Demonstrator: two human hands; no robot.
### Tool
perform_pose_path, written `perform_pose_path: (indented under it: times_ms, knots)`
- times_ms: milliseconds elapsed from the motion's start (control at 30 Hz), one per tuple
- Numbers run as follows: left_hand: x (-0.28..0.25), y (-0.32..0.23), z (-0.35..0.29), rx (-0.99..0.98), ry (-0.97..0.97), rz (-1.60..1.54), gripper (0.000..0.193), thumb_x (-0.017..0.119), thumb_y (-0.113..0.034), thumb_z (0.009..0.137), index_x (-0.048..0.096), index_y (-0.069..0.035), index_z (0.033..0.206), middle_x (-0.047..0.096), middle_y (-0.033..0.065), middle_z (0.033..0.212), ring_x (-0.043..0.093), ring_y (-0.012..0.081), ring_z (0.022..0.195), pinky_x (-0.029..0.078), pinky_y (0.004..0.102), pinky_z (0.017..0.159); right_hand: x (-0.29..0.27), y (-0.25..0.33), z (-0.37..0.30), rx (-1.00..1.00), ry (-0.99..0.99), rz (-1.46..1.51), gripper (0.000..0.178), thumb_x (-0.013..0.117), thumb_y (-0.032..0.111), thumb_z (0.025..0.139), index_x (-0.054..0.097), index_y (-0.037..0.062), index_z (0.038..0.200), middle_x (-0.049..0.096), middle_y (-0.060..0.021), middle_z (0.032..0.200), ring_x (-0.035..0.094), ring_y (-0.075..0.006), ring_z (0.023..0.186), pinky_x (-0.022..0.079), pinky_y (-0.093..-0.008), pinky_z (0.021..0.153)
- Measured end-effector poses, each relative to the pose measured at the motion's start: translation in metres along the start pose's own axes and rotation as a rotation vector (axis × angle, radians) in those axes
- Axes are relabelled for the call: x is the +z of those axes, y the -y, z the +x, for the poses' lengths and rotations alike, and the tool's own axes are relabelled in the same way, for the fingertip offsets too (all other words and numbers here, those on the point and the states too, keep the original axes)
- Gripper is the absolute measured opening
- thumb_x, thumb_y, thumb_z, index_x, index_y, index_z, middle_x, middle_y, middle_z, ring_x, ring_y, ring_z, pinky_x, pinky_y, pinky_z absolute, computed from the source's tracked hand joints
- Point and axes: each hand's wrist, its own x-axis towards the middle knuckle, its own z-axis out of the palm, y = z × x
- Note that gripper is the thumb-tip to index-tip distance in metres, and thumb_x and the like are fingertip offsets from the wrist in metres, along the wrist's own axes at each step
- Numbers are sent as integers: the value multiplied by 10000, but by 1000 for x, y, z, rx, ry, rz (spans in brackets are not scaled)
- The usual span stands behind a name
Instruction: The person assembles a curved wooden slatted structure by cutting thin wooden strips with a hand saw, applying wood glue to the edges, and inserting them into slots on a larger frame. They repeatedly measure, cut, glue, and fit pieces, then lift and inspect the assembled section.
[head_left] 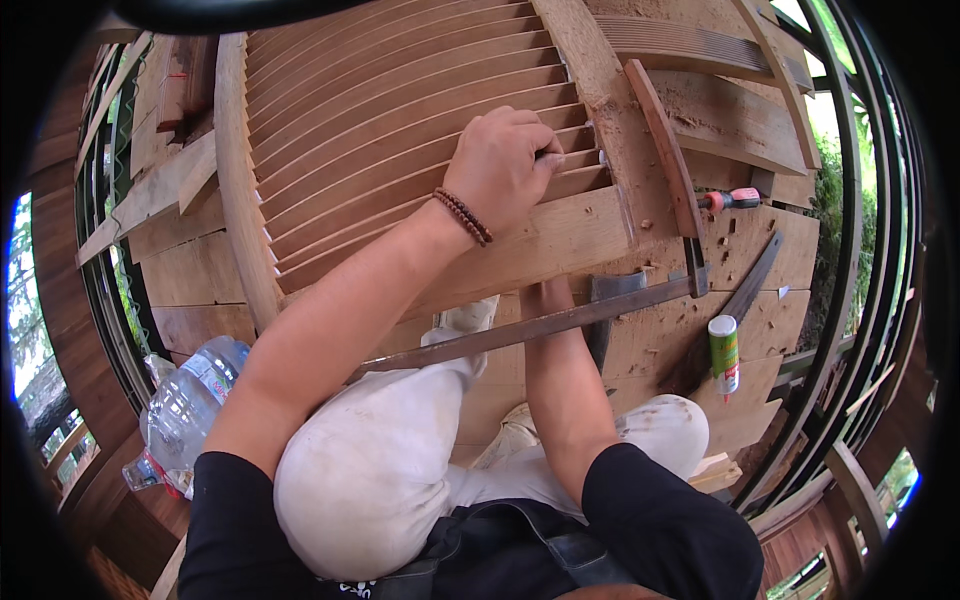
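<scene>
In front of me lies a large wooden louvred frame (585, 235) with several thin parallel slats between its side rails. My left hand (503, 160), a dark bead bracelet on its wrist, rests over the slats near the right rail. Its fingers are closed, pinching a slat (578, 158) close to that slat's right end. My right forearm reaches up beneath the near rail, so only the wrist of my right hand (545, 296) shows; its fingers are hidden. Across that forearm runs a long dark bar (500, 335) with a hooked metal end by a wooden strip (662, 140).
Wood chips dot the plank surface at right. A red-and-black handle (735, 198), a saw (757, 278) and a green-and-white bottle (723, 355) lie there. Next to my right wrist is a grey metal tool (612, 300). Large clear plastic bottles (190, 410) stand at left.
</scene>
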Motion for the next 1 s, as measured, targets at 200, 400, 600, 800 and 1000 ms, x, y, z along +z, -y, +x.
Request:
perform_pose_path:
  times_ms: [200, 400, 600, 800, 1000]
  knots:
    - [2, 1, 0, 20, -34, -4, 82, 721, -122, 822, 731, -46, 794, 691, 110, 852, 636, 326, 885, 511, 445, 823, 0, -1, -3, -2, -15, -14, 394, 594, 322, 986, 596, 80, 1297, 654, -111, 1231, 658, -269, 1111, 540, -446, 917]
    - [7, 0, 2, 11, -6, -4, 78, 723, -127, 824, 738, -54, 800, 695, 99, 854, 637, 315, 883, 508, 441, 814, 2, 2, 0, 0, -34, -41, 390, 594, 320, 983, 601, 80, 1291, 658, -115, 1220, 660, -270, 1105, 539, -448, 912]
    - [10, 2, -2, 46, -57, 58, 73, 724, -140, 832, 748, -75, 807, 702, 93, 860, 644, 306, 894, 522, 429, 820, 7, -12, 2, 53, -23, -72, 387, 595, 317, 980, 606, 80, 1285, 661, -119, 1210, 662, -272, 1098, 538, -450, 908]
    - [9, -2, 0, 40, -111, 157, 91, 722, -179, 825, 752, -107, 779, 700, 60, 861, 639, 278, 915, 503, 429, 846, 3, 16, -12, 64, -25, -69, 383, 596, 315, 977, 611, 80, 1279, 665, -123, 1199, 664, -273, 1091, 537, -452, 904]
    - [7, 4, -7, 62, -118, 102, 85, 714, -167, 816, 742, -119, 752, 694, 36, 852, 632, 249, 915, 481, 401, 823, 8, 18, -13, 83, -37, -88, 379, 597, 312, 974, 615, 79, 1273, 668, -127, 1188, 666, -274, 1084, 537, -454, 899]
